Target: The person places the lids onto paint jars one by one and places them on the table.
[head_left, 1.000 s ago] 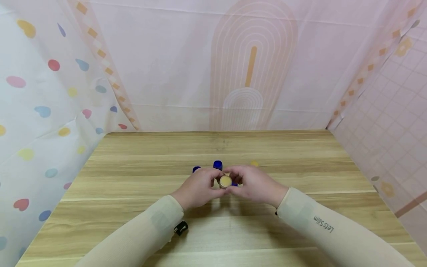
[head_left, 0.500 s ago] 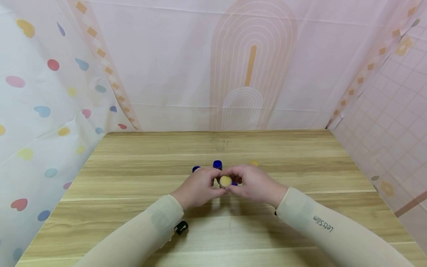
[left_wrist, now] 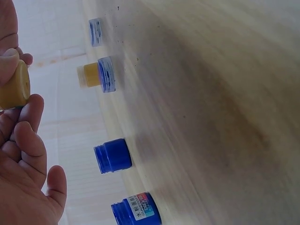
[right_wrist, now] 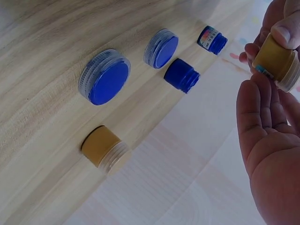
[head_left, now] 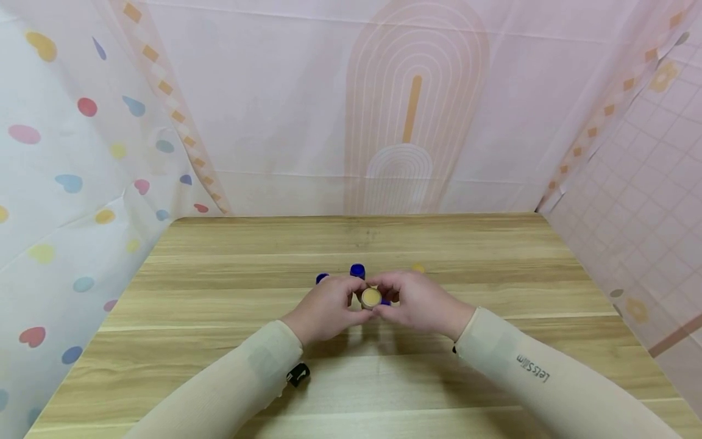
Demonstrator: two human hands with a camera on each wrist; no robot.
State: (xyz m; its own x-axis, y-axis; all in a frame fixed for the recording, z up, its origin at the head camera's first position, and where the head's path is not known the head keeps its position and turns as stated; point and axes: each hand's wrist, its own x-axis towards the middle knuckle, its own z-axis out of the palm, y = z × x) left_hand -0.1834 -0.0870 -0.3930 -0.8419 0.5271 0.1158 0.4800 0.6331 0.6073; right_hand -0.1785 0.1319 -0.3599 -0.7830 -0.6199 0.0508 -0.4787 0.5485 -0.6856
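The left hand (head_left: 328, 308) and the right hand (head_left: 419, 303) meet around one yellow jar (head_left: 371, 297), and the grip of each is closed on it. Thumbs lie along its near side and forefingers along its far side, so the jar sits at the very tips of the grip, between the two palms rather than deep in either. It is raised off the counter (head_left: 373, 390), its clear lid (right_wrist: 287, 75) turned up toward the head camera. From the right wrist, a thumb of the upper hand lies along the yellow body; which hand bears on the lid and which on the body, I cannot tell.

Beyond the hands stand two upright, uncapped blue vessels: a plain blue jar (head_left: 358, 271), seen past the gap between the hands, and a labelled blue jar (right_wrist: 208, 40) farther left, partly covered by the left hand in the head view. Two blue-faced caps lie on the counter, a larger-looking cap (right_wrist: 104, 77) and another cap (right_wrist: 161, 48) near the plain blue jar. A second yellow jar (right_wrist: 104, 147), its transparent top on, stands upright beyond the right hand. Both forearms wear pale sleeves (head_left: 219, 381), and a black strap piece (head_left: 298, 374) shows at the left one.
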